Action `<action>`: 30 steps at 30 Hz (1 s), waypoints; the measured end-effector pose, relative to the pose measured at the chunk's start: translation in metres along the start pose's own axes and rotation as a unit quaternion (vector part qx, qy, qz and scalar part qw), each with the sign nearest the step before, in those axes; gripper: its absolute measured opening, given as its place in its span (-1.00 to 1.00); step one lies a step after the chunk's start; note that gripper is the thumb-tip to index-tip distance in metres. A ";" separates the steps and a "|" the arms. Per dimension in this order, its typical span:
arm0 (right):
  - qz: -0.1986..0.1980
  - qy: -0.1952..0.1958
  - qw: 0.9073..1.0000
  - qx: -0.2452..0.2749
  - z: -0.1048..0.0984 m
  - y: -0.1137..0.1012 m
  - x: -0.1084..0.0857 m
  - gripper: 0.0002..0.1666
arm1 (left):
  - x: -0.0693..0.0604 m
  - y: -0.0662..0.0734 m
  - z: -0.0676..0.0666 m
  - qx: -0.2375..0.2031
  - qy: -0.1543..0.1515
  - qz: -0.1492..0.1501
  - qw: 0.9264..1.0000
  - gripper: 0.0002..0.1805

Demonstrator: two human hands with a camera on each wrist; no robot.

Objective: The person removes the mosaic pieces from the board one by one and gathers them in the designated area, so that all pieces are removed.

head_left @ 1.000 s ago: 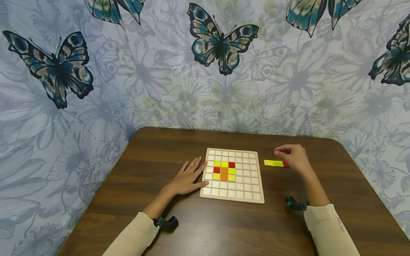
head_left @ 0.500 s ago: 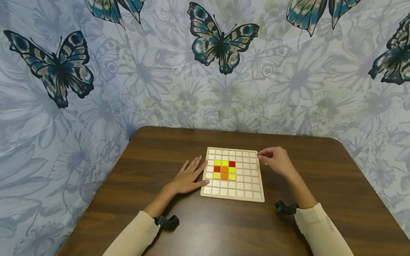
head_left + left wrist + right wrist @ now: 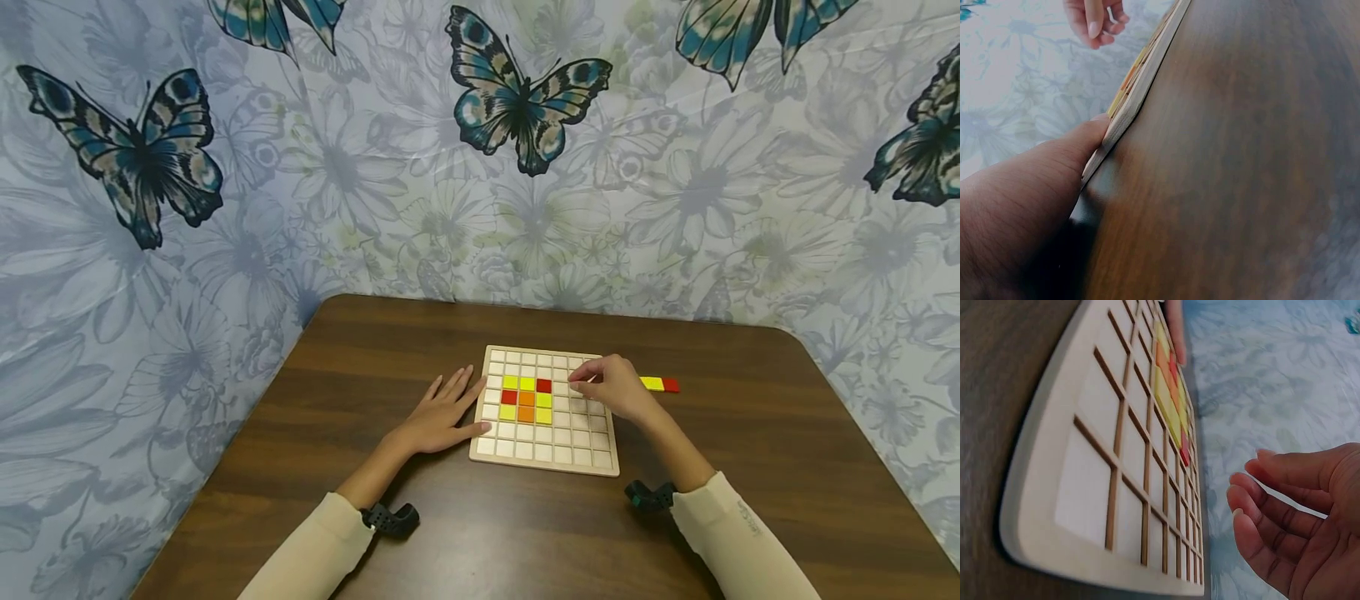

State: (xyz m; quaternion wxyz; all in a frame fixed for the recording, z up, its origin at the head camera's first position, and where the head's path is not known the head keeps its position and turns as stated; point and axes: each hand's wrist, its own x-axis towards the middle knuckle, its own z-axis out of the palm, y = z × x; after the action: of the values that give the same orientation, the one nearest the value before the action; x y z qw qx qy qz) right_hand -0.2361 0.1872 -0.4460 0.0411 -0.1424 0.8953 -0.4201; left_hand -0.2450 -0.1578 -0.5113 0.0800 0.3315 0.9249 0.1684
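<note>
A square wooden grid board lies on the table, with red, yellow and orange square tiles grouped in some left-of-centre cells. My left hand rests flat at its left edge, fingers spread; in the left wrist view its thumb touches the rim. Over the right part of the board hovers my right hand. Its thumb and index fingertips are close together in the right wrist view, the other fingers loosely bent. Whether a small tile sits between the fingertips cannot be made out.
Right of the board lies a short row of loose yellow and red tiles, partly hidden by my right hand. The brown wooden table ends at the back against a butterfly-and-flower patterned cloth.
My right hand has moved left from the loose tile row, past the board's right edge, to above the board's cells. My left hand has stayed at the board's left edge.
</note>
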 end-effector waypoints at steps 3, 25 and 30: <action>-0.015 -0.010 1.000 -0.022 0.007 -0.003 0.006 -0.87 | -0.001 -0.001 0.000 0.001 -0.001 -0.003 1.000 -0.04; -0.029 -0.036 0.995 -0.088 0.030 -0.001 0.036 -0.94 | -0.003 0.001 -0.001 -0.001 0.002 0.002 1.000 -0.04; -0.020 -0.038 0.995 -0.089 0.032 -0.001 0.039 -0.94 | -0.002 0.002 -0.002 -0.001 0.001 0.002 1.000 -0.05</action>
State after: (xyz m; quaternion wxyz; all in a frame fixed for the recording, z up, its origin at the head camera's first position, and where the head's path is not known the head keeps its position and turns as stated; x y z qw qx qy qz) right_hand -0.2665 0.1515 -0.4636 0.0539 -0.1790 0.9239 -0.3339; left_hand -0.2432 -0.1579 -0.5089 0.0788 0.3326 0.9243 0.1700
